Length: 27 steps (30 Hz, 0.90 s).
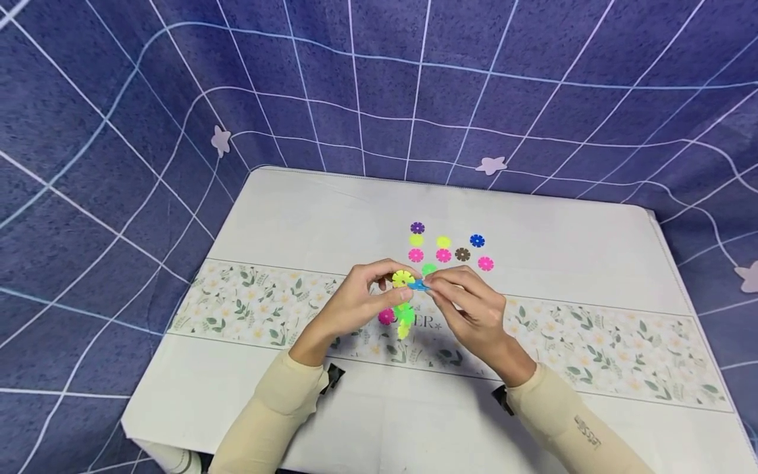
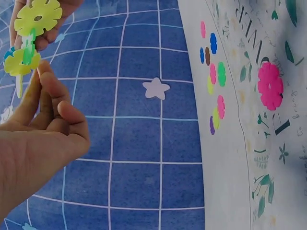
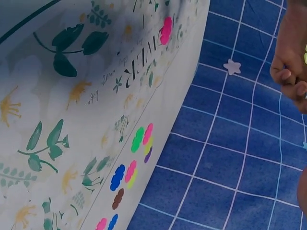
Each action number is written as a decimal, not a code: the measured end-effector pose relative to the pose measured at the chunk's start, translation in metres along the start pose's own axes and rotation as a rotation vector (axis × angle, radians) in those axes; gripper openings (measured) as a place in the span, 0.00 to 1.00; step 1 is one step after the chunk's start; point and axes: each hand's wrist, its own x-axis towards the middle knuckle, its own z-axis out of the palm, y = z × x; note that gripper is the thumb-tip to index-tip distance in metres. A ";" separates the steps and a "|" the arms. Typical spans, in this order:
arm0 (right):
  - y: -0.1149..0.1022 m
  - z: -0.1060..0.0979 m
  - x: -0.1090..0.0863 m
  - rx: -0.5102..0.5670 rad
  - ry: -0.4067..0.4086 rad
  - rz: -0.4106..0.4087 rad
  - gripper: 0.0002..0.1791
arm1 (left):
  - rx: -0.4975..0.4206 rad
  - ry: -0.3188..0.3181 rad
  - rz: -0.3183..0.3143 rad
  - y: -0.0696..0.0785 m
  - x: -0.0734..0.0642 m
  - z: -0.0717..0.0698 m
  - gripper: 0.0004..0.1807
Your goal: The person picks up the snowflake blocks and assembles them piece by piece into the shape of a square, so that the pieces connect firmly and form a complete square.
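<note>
In the head view, my left hand (image 1: 359,297) pinches a small chain of joined, notched plastic discs. A yellow notched disc (image 1: 403,278) stands at its top, with green discs (image 1: 405,313) and more yellow lower down. My right hand (image 1: 472,304) pinches a blue notched disc (image 1: 418,285) right at the chain, between both hands' fingertips. The left wrist view shows the chain closer: a large yellow disc, a green disc (image 2: 29,48) seen edge-on and another yellow disc (image 2: 21,63). Most of the blue disc is hidden there.
Loose notched discs lie on the white table (image 1: 331,217) beyond the hands: purple (image 1: 417,228), blue (image 1: 477,241), brown (image 1: 462,254), several pink and yellow, one green (image 1: 429,269). A pink disc (image 2: 271,86) lies on the floral band near the left hand. Blue gridded cloth (image 1: 367,79) hangs behind.
</note>
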 end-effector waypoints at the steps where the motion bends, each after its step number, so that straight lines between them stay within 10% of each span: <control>1: 0.000 0.000 0.000 0.006 -0.004 -0.001 0.07 | 0.001 -0.007 0.008 0.000 0.000 0.000 0.13; 10: 0.004 0.003 -0.006 -0.003 -0.042 0.029 0.07 | 0.067 0.023 -0.017 0.000 0.001 -0.001 0.12; 18: 0.007 -0.006 -0.017 -0.133 -0.101 0.257 0.10 | 0.142 0.079 -0.025 -0.004 -0.001 -0.008 0.13; 27: 0.018 0.028 -0.066 -0.193 -0.740 0.789 0.14 | 0.199 0.178 -0.054 -0.003 -0.007 -0.021 0.13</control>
